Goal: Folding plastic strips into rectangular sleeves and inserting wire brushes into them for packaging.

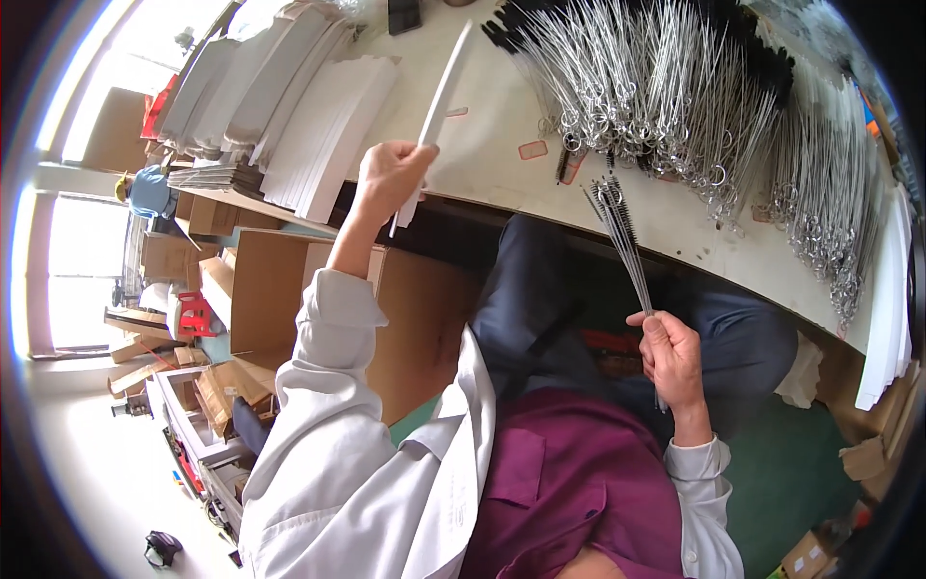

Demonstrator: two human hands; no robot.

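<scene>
My left hand is closed around a long, flat white carton, seen nearly edge-on and tilted, over the table's near edge. In my right hand, held above my lap, is a small bundle of wire brushes. Their thin metal stems run through my fingers, and the dark bristles and wire loops point up toward the table. A big heap of similar wire brushes with ring ends and black bristles lies on the far right of the table. Clear-looking brushes lie beside it.
Stacks of flat white cartons stand at the table's left. More white cartons lie at the right edge. A small red-edged label is on the tabletop. An opened cardboard box stands beside my left leg. Another person is far left.
</scene>
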